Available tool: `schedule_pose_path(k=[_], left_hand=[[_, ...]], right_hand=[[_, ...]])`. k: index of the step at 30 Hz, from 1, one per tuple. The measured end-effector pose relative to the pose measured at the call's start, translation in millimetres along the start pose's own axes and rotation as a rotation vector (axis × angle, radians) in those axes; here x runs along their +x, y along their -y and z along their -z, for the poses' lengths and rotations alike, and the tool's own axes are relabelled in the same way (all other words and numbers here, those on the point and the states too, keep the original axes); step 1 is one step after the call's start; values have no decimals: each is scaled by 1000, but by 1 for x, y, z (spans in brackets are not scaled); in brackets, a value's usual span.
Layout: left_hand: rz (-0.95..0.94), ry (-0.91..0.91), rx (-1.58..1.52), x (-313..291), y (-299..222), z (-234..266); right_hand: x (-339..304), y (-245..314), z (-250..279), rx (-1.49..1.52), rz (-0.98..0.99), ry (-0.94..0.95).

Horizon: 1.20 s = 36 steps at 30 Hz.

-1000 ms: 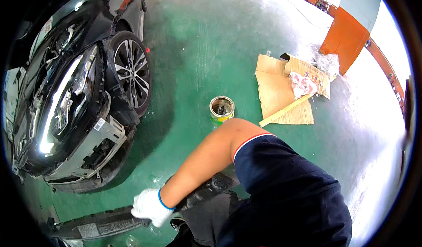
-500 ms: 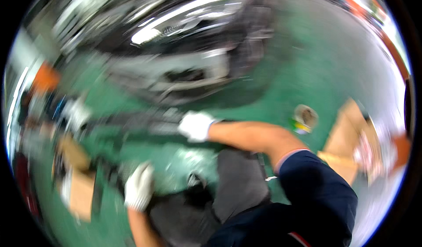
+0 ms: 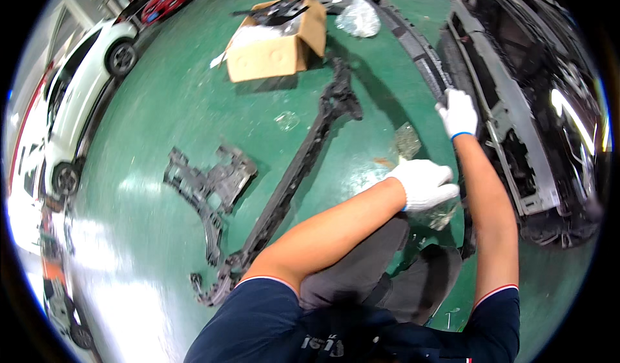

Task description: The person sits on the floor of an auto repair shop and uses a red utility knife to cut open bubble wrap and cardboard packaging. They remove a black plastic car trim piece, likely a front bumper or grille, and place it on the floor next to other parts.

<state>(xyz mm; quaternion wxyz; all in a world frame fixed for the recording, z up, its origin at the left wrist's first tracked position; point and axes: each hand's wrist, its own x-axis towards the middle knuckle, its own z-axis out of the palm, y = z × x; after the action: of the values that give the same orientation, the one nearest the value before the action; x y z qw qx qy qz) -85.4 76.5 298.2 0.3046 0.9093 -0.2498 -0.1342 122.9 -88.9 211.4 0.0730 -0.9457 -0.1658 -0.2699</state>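
My right hand (image 3: 460,112), in a white knit glove, is closed on a long black trim strip (image 3: 410,42). The strip curves away toward the far side, and a darker length shows below the hand beside my forearm. My left hand (image 3: 423,185), also gloved in white, is nearer to me and left of the strip, above my knees. Its fingers point right and are slightly parted, with nothing visible in them. Crumpled clear plastic film (image 3: 407,142) lies on the floor beyond it, with more film partly hidden under it.
On the right stands a car front end (image 3: 510,124) with its bumper off. A long black bracket bar (image 3: 294,176) and a broken-looking black plastic part (image 3: 210,179) lie on the green floor. Farther off are an open cardboard box (image 3: 265,60), bagged plastic (image 3: 358,18) and a white car (image 3: 84,98).
The view has swung left, so the car front end moved from the top to the right side. My left hand has come over near my right hand, which stays at the strip.
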Motion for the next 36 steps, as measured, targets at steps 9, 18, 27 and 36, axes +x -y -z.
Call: schedule_pose_path(k=[9, 18, 27, 36], left_hand=[[224, -840, -643, -45, 100, 0], [1190, -296, -503, -264, 235, -282], [1187, 446, -592, -416, 217, -487], [1113, 294, -373, -326, 297, -393]], right_hand=[[-97, -37, -24, 867, -360, 572], [-274, -115, -69, 848, -1186, 728], [-337, -111, -86, 1270, -1451, 624], [-365, -37, -132, 1564, -1879, 471]])
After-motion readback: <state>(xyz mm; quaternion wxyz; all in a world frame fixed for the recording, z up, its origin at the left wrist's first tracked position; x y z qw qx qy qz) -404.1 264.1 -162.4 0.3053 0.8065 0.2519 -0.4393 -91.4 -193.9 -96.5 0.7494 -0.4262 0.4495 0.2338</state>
